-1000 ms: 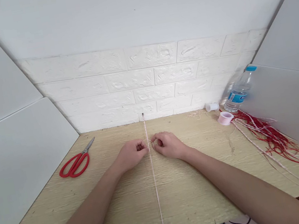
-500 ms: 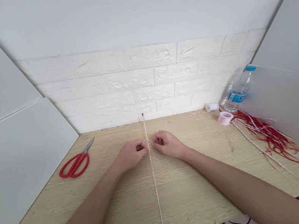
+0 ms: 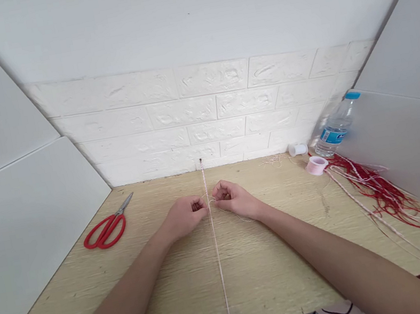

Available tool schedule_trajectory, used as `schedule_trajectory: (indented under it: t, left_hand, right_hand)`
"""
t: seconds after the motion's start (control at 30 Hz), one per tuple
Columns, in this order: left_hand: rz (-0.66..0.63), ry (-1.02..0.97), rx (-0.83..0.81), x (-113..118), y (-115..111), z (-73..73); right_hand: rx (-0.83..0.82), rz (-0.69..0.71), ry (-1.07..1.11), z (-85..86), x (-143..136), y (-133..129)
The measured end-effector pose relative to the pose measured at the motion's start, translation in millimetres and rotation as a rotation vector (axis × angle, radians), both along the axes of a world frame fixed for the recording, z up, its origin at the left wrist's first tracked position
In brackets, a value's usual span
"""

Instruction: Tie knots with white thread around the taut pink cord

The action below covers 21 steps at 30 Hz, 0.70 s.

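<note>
A pink-and-white braided cord (image 3: 204, 177) runs down from a small dark fixing point at the foot of the wall. Below the braid it continues as a taut pale core strand (image 3: 220, 269) to the table's front edge. My left hand (image 3: 188, 216) is closed in a pinch just left of the cord, holding a thin thread. To the right, my right hand (image 3: 236, 200) has curled fingers with the thin thread (image 3: 212, 200) at their tips. A small thread loop crosses the cord between the hands. A loose length trails beneath my right wrist.
Red-handled scissors (image 3: 105, 231) lie at left. On the right are a pink thread spool (image 3: 316, 166), a white spool (image 3: 297, 149), a water bottle (image 3: 334, 127) and a tangle of red cords (image 3: 391, 195). White panels (image 3: 23, 228) stand on both sides.
My right hand has shifted slightly and its fingers have loosened a little. The thread's loose length now trails rightward under the right wrist. My left hand stays in place.
</note>
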<state>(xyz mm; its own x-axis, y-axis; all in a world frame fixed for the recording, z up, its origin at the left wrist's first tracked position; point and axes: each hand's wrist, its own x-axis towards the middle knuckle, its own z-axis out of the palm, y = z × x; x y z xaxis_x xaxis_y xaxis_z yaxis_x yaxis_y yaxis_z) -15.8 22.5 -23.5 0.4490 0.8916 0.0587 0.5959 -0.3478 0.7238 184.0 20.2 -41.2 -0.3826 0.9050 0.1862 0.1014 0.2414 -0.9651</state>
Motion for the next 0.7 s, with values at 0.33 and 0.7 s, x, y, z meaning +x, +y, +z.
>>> schedule_trajectory:
  t: [0.33,0.7]
  left_hand:
    - [0.024,-0.013,-0.006,0.2,-0.8,3.6]
    - [0.106,0.04,0.012,-0.5,1.7,2.3]
  right_hand:
    - [0.025,-0.04,-0.045,-1.9,5.0,4.1]
    - [0.084,-0.123,-0.036,1.4,-2.0,-2.2]
